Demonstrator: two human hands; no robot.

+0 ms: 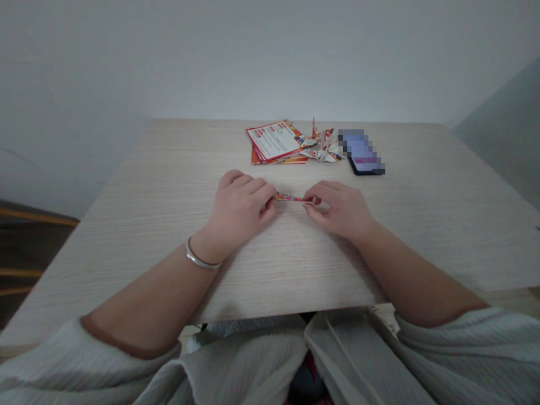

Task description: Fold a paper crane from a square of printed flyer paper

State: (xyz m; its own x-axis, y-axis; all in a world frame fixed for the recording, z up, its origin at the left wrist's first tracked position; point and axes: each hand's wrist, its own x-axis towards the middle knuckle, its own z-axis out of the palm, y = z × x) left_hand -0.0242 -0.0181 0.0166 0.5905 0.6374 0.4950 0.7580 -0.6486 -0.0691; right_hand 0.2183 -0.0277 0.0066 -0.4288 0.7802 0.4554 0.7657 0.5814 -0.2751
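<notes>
A narrow folded piece of red and white printed paper (291, 197) is stretched between my two hands, low over the wooden table (169, 185). My left hand (241, 207) is closed, pinching its left end; a silver bangle sits on that wrist. My right hand (340, 207) is closed too, pinching the right end with thumb and fingertips. Both hands rest on the tabletop near its middle.
At the far side lie a stack of red and white printed sheets (275, 142), folded paper cranes (321, 145) beside them, and a dark phone (363, 153) to their right. A pale wall stands behind the table.
</notes>
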